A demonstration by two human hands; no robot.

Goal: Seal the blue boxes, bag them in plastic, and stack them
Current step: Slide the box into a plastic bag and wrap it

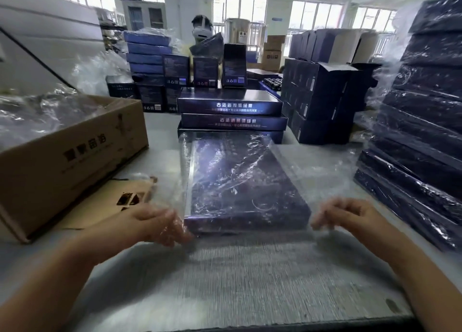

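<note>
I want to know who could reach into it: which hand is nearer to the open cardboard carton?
Left. The left hand pinches the plastic bag near the cardboard carton; the right hand pinches it across the blue box, farther away.

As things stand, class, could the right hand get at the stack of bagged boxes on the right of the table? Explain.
Probably yes: only bare table lies between the right hand and the stack of bagged boxes. But it grips the plastic bag, so it must let go first.
</note>
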